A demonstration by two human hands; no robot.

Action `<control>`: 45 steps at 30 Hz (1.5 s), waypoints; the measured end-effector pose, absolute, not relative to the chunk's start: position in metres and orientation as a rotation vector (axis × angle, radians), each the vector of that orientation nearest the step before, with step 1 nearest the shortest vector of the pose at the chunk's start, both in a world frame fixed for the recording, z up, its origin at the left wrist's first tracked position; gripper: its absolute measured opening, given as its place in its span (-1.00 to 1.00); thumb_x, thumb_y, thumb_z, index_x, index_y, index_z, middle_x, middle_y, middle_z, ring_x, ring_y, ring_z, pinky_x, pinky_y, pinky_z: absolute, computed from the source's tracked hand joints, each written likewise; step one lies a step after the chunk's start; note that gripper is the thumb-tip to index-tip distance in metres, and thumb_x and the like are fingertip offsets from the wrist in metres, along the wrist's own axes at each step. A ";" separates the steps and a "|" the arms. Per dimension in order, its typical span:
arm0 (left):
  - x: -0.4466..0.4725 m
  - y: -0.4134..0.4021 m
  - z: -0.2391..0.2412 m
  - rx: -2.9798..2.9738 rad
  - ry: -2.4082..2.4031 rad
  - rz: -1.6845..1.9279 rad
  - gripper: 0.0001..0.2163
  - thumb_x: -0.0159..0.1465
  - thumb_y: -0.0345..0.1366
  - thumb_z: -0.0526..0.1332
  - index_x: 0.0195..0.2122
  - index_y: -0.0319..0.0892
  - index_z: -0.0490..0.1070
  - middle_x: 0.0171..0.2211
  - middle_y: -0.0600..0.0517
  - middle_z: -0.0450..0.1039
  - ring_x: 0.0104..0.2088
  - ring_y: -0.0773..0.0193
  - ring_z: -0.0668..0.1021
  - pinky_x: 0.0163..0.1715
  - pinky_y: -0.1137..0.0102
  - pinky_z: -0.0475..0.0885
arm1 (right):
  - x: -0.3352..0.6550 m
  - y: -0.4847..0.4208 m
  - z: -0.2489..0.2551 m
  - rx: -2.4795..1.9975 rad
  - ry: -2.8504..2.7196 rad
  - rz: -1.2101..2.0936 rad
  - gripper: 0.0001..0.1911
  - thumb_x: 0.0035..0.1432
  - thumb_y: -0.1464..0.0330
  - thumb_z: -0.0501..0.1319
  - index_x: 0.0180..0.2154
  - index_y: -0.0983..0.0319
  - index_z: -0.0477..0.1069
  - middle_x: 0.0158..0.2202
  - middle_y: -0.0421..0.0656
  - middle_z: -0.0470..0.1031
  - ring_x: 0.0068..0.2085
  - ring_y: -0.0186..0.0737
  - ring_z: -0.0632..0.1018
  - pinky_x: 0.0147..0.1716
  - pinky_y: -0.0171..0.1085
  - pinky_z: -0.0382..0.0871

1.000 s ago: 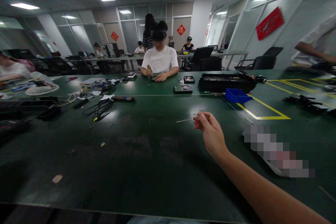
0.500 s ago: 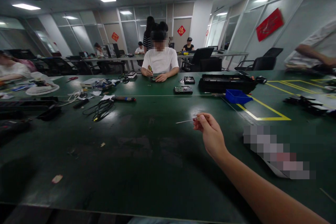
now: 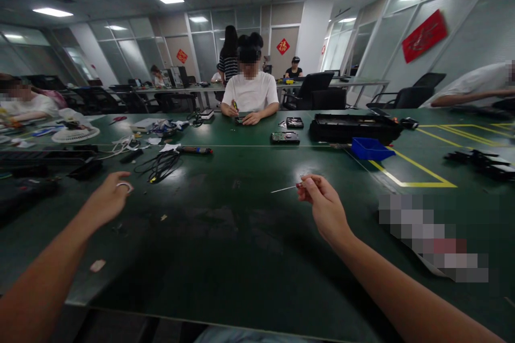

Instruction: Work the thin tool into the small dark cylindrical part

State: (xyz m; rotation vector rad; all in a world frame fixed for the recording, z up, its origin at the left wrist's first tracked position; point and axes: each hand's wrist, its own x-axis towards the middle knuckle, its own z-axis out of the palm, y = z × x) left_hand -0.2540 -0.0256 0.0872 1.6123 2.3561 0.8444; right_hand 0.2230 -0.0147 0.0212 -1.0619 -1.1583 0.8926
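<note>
Fingers (image 3: 313,187) of the right hand (image 3: 328,211) pinch a slim tool (image 3: 285,189); whether the left hand's (image 3: 105,198) are spread, I cannot tell.

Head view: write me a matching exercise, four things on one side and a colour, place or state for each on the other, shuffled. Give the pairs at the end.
Things:
1. Thin-shafted tool
2. Open bin
3. Left hand
4. Black cables

Descriptions:
A. Stretched out over the left part of the table
B. Held in the right hand
C. Lying in loose loops
D. Blue

Pairs: 1-B, 2-D, 3-A, 4-C
</note>
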 end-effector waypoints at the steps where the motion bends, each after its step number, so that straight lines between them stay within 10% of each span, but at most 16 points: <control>1: -0.235 -0.024 0.082 1.647 2.334 0.748 -0.66 0.33 -0.25 -0.03 0.10 -0.18 0.25 -0.20 -0.02 0.40 -0.17 0.09 0.47 -0.22 0.33 0.30 | 0.223 -0.015 0.022 -1.069 -1.172 0.884 -0.73 0.24 0.11 0.21 -0.19 0.16 0.45 -0.34 -0.19 0.49 -0.35 -0.23 0.48 -0.31 -0.19 0.39; 18: 0.018 -0.016 0.057 2.033 1.271 0.592 -0.70 0.32 -0.29 -0.04 0.03 -0.14 0.31 -0.31 0.00 0.45 -0.35 0.24 0.48 -0.36 0.36 0.29 | 0.221 -0.025 0.040 -1.152 -1.365 0.762 -0.71 0.22 0.09 0.22 -0.36 0.17 0.46 -0.46 -0.19 0.49 -0.41 -0.23 0.48 -0.34 -0.22 0.36; 26: 0.019 -0.011 0.012 2.195 1.295 0.552 -0.59 0.16 -0.45 0.10 0.07 -0.15 0.29 0.01 -0.11 0.37 0.07 0.01 0.38 0.16 0.04 0.24 | 0.219 -0.029 0.042 -1.137 -1.377 0.797 -0.71 0.22 0.10 0.22 -0.40 0.17 0.44 -0.50 -0.20 0.46 -0.45 -0.25 0.45 -0.40 -0.23 0.33; 45: 0.011 0.000 0.010 2.110 1.196 0.914 -0.71 0.25 -0.39 0.30 0.00 -0.08 0.42 -0.01 0.03 0.46 0.02 0.15 0.47 0.09 0.24 0.33 | 0.219 -0.025 0.034 -1.099 -1.277 0.825 -0.72 0.20 0.14 0.24 -0.22 0.21 0.48 -0.36 -0.12 0.56 -0.33 -0.19 0.55 -0.25 -0.13 0.46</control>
